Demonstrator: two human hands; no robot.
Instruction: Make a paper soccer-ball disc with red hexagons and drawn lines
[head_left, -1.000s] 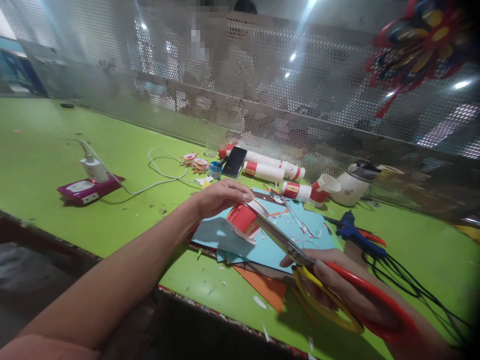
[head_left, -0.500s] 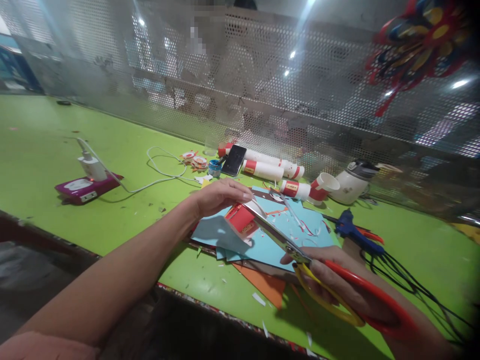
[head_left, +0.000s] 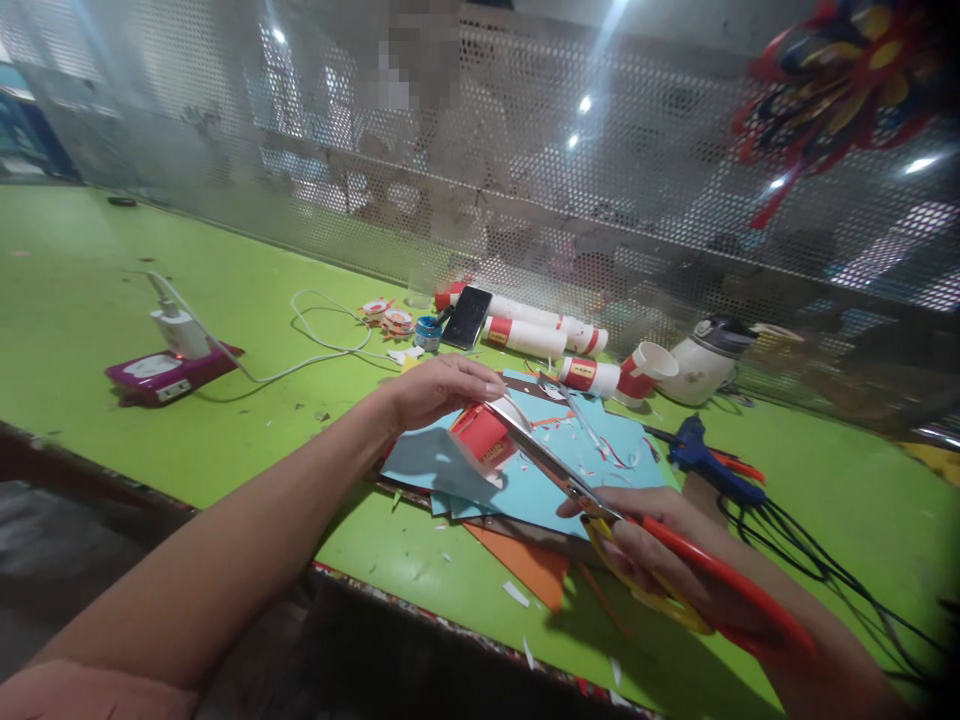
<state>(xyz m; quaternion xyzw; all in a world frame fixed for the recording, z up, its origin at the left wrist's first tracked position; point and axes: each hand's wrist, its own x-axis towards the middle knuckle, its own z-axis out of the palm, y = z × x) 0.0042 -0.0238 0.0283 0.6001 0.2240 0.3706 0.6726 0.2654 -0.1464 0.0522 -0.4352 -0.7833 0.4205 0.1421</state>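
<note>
My left hand (head_left: 444, 388) is closed on the edge of a cut red-and-white paper cup (head_left: 484, 438), holding it over light-blue paper sheets (head_left: 420, 465). My right hand (head_left: 637, 530) grips a pair of scissors (head_left: 559, 470) with a red handle loop and a yellow one. The blades point up and left, and their tips lie at the cup's rim beside my left fingertips. They look nearly closed; whether card sits between them I cannot tell. White and red paper scraps are scattered on the sheets.
Several paper cups (head_left: 589, 377) lie at the back, beside a phone (head_left: 468, 317) and a blue jar (head_left: 428, 333). A blue glue gun (head_left: 697, 450) with a black cord and a white kettle-like pot (head_left: 701, 370) stand right. On the left is a purple power strip (head_left: 169, 375) with a white cable.
The scissor handles have come closer together and the blades have closed further. My left hand keeps its hold on the paper cup, almost in place. The view has shifted very slightly.
</note>
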